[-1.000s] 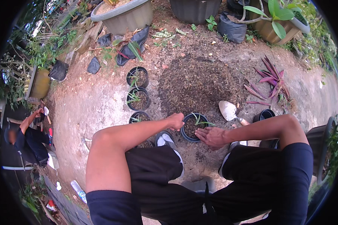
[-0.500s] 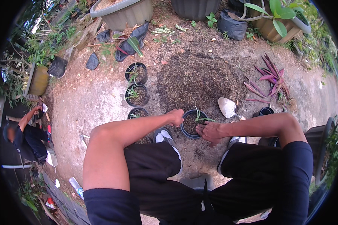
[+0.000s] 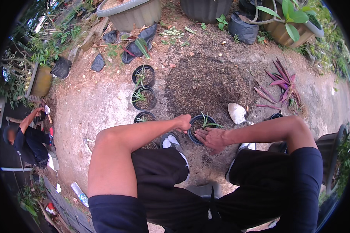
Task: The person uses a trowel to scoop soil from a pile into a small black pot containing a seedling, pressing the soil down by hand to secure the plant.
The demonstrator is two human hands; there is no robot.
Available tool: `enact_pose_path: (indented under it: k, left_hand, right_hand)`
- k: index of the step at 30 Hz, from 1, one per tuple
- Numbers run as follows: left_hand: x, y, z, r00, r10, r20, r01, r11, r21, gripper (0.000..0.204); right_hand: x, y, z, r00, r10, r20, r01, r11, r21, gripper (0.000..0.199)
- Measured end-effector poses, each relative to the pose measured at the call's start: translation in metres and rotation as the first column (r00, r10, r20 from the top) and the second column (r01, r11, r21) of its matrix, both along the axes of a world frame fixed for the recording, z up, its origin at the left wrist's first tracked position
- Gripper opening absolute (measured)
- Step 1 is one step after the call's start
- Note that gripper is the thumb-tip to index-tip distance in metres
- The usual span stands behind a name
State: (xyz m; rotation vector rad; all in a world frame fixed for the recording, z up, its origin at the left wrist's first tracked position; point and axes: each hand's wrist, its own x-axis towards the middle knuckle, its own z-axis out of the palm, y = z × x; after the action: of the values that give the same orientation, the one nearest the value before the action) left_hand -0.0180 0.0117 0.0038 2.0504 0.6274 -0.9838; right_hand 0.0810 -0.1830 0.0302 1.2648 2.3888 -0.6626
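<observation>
A round black plant pot (image 3: 190, 135) with soil stands between my feet, and a small green seedling (image 3: 207, 123) grows in it. My left hand (image 3: 184, 122) is closed on the pot's left rim; its fingertips are partly hidden. Over the near right side of the pot lies my right hand (image 3: 212, 138), fingers stretched out and touching the soil. It holds nothing. A hand trowel (image 3: 237, 113) with a pale, dirt-marked blade rests on the ground just beyond my right forearm.
Several potted seedlings (image 3: 144, 98) line up on the left. A dark soil heap (image 3: 206, 83) spreads ahead, with uprooted purple plants (image 3: 284, 83) to its right. Large planters (image 3: 134, 17) stand at the back. At far left, another person (image 3: 25, 134) sits near a plastic bottle (image 3: 79, 194).
My right hand has slid slightly left, farther over the pot's soil. My left hand stays at the rim. The whole view has shifted a little.
</observation>
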Motion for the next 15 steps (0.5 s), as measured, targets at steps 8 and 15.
enact_pose_path:
  k: [8, 15]
  left_hand:
    - [0.002, 0.005, -0.004, 0.993, 0.014, -0.118, -0.017, 0.999, -0.031, 0.025]
    - [0.007, 0.003, -0.001, 0.990, -0.018, -0.138, 0.011, 0.999, -0.049, 0.024]
  right_hand:
    - [-0.009, 0.010, -0.006, 0.984, 0.092, 0.153, -0.070, 0.987, -0.147, 0.115]
    - [0.000, 0.013, -0.002, 0.993, 0.075, 0.089, -0.061, 0.986, -0.155, 0.108]
